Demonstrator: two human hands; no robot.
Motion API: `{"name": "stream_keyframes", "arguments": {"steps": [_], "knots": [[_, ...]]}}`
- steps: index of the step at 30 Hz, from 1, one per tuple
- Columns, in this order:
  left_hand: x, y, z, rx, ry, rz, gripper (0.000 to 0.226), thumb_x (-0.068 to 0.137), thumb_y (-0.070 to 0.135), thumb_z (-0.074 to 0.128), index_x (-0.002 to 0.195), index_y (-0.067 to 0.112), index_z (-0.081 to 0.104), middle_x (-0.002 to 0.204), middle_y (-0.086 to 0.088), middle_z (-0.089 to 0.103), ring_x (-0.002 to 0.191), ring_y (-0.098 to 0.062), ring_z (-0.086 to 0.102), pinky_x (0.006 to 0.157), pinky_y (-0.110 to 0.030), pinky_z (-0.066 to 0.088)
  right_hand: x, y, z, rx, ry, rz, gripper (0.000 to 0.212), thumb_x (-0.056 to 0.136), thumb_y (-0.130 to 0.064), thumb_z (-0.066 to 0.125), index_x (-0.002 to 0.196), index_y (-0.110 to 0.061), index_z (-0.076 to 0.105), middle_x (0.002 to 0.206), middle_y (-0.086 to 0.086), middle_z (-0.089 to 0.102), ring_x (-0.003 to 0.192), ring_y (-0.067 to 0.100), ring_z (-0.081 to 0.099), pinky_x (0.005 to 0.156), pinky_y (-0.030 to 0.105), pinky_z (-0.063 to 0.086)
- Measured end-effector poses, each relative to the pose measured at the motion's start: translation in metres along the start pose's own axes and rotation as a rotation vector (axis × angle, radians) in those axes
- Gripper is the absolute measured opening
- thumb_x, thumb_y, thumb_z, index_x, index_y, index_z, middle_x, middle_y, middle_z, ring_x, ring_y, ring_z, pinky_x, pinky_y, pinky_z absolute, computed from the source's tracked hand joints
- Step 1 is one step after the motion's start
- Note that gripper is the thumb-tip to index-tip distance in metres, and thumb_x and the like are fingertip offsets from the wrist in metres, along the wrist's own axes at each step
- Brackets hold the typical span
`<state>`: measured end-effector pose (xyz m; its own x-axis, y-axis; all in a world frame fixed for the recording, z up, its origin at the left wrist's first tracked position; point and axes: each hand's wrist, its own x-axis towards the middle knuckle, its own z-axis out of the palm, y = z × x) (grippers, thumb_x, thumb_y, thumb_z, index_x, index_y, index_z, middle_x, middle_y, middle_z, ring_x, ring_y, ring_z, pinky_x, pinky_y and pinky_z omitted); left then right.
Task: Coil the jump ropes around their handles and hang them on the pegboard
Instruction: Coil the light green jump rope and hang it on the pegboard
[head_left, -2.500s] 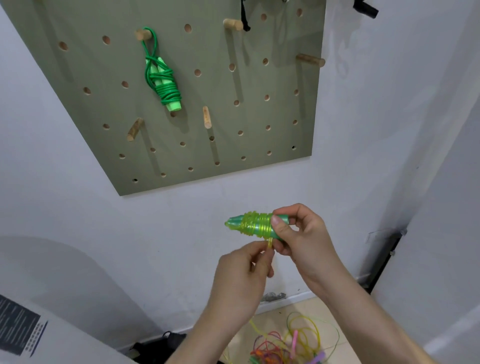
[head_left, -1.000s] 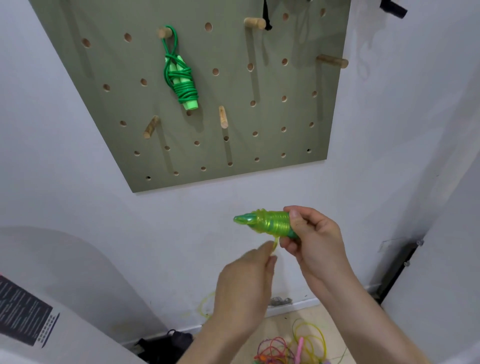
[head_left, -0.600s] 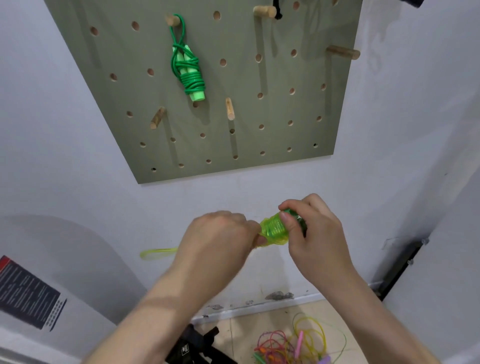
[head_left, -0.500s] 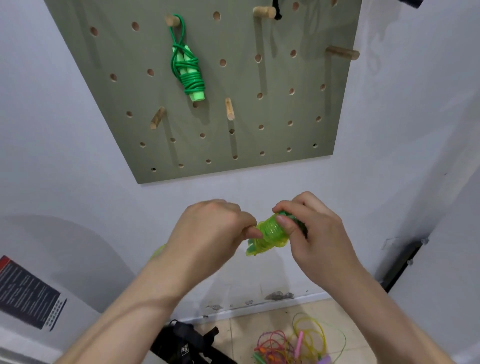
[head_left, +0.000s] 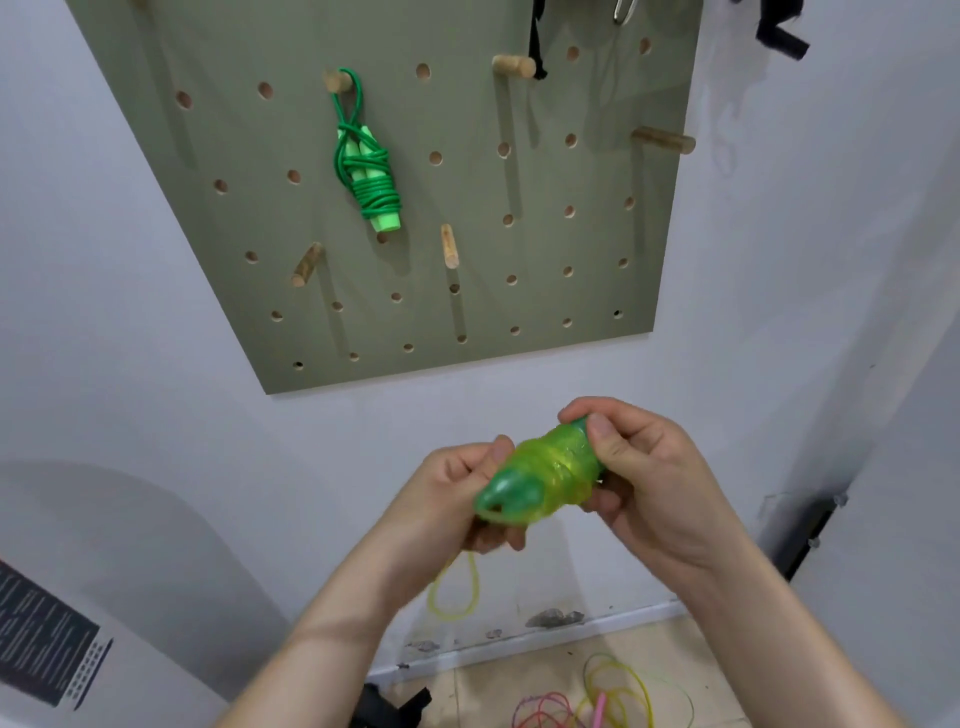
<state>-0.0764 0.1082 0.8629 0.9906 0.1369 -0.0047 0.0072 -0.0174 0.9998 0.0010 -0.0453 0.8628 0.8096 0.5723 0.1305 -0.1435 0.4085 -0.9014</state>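
My right hand (head_left: 641, 478) grips the far end of the translucent green jump rope handles (head_left: 540, 478), which are wound in yellow-green cord. My left hand (head_left: 457, 499) pinches the cord beside the handles' near tip. A loose yellow-green loop of cord (head_left: 457, 592) hangs below my left hand. Above, the grey-green pegboard (head_left: 597, 249) carries a coiled bright green jump rope (head_left: 370, 179) hung on a wooden peg (head_left: 336, 82).
Bare wooden pegs stick out of the board: one (head_left: 513, 66) at the top, one (head_left: 665, 140) on the right, one (head_left: 449, 245) in the middle and one (head_left: 305, 266) lower left. Several loose coloured ropes (head_left: 597, 701) lie on the floor. A white surface with a black label (head_left: 47, 649) is at the lower left.
My left hand carried the cord round the handles from below to their left side. The bundle tilted, its tip now pointing down towards me. The loose loop swung from the left to below my hand.
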Motion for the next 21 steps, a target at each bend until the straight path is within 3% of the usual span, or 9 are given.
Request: {"name": "stream_keyframes", "arguments": {"steps": [3,6,8,10,11,13,16,18,21], "knots": [[-0.004,-0.017,0.016,0.443,0.305,0.144,0.041,0.101,0.023,0.038,0.066,0.031,0.06,0.051,0.001,0.055,0.046,-0.009,0.043,0.048,-0.021,0.035,0.002,0.015,0.001,0.208,0.174,0.042,0.015,0.085,-0.015,0.055,0.087,-0.005,0.067,0.07,0.007,0.06,0.049,0.013,0.048,0.039,0.018,0.039],[-0.015,-0.025,0.027,0.777,0.271,0.247,0.022,0.096,0.035,0.038,0.109,0.043,0.054,0.066,0.01,0.056,0.059,-0.007,0.051,0.06,-0.024,0.042,0.002,0.022,0.0,0.239,0.343,0.023,0.016,0.095,-0.01,0.051,0.092,-0.004,0.065,0.073,0.009,0.063,0.047,0.016,0.05,0.042,0.019,0.044],[-0.021,-0.02,0.035,0.541,0.206,0.218,0.025,0.09,0.045,0.048,0.114,0.047,0.055,0.066,0.014,0.052,0.056,-0.004,0.044,0.059,-0.02,0.039,0.0,0.022,-0.001,0.118,0.422,-0.052,0.014,0.096,-0.011,0.053,0.094,-0.006,0.066,0.078,0.011,0.063,0.048,0.018,0.053,0.046,0.021,0.048],[-0.022,-0.008,0.04,0.271,0.231,0.201,0.016,0.086,0.056,0.057,0.087,0.043,0.066,0.061,0.012,0.045,0.058,-0.005,0.04,0.056,-0.016,0.034,-0.006,0.021,0.002,-0.033,0.453,-0.147,0.011,0.094,-0.009,0.056,0.094,-0.008,0.067,0.082,0.01,0.063,0.048,0.02,0.057,0.05,0.025,0.051],[-0.021,-0.006,0.041,0.216,0.286,0.204,0.026,0.084,0.057,0.057,0.07,0.036,0.065,0.059,0.01,0.043,0.057,-0.006,0.038,0.054,-0.016,0.032,-0.01,0.021,0.005,-0.117,0.457,-0.197,0.009,0.093,-0.007,0.057,0.094,-0.01,0.067,0.08,0.009,0.065,0.049,0.021,0.059,0.052,0.027,0.053],[-0.018,-0.007,0.038,0.134,0.403,0.15,0.039,0.081,0.052,0.053,0.054,0.024,0.054,0.057,0.003,0.04,0.053,-0.009,0.034,0.049,-0.017,0.029,-0.018,0.021,0.01,-0.273,0.407,-0.259,0.009,0.09,-0.004,0.061,0.091,-0.013,0.063,0.074,0.005,0.07,0.053,0.023,0.066,0.058,0.031,0.057],[-0.018,-0.01,0.031,0.167,0.413,0.121,0.039,0.09,0.039,0.053,0.054,0.023,0.052,0.056,0.004,0.04,0.052,-0.009,0.033,0.049,-0.019,0.027,-0.022,0.02,0.003,-0.424,0.216,-0.202,0.018,0.083,-0.012,0.074,0.088,-0.019,0.058,0.079,-0.003,0.07,0.066,0.03,0.071,0.067,0.043,0.053],[-0.022,-0.01,0.024,0.303,0.373,0.163,0.035,0.093,0.024,0.055,0.059,0.031,0.059,0.054,0.014,0.045,0.052,-0.004,0.037,0.051,-0.016,0.03,-0.021,0.012,-0.006,-0.531,0.091,-0.136,0.021,0.073,-0.038,0.076,0.087,-0.032,0.06,0.087,-0.009,0.065,0.078,0.025,0.07,0.073,0.042,0.052],[-0.027,-0.006,0.025,0.563,0.223,0.213,0.033,0.096,0.017,0.053,0.074,0.041,0.059,0.058,0.023,0.054,0.057,0.0,0.047,0.055,-0.012,0.033,-0.013,0.004,-0.008,-0.78,-0.098,-0.049,0.048,0.072,-0.07,0.059,0.112,-0.045,0.056,0.098,-0.02,0.062,0.094,0.002,0.064,0.083,0.032,0.052]]}}
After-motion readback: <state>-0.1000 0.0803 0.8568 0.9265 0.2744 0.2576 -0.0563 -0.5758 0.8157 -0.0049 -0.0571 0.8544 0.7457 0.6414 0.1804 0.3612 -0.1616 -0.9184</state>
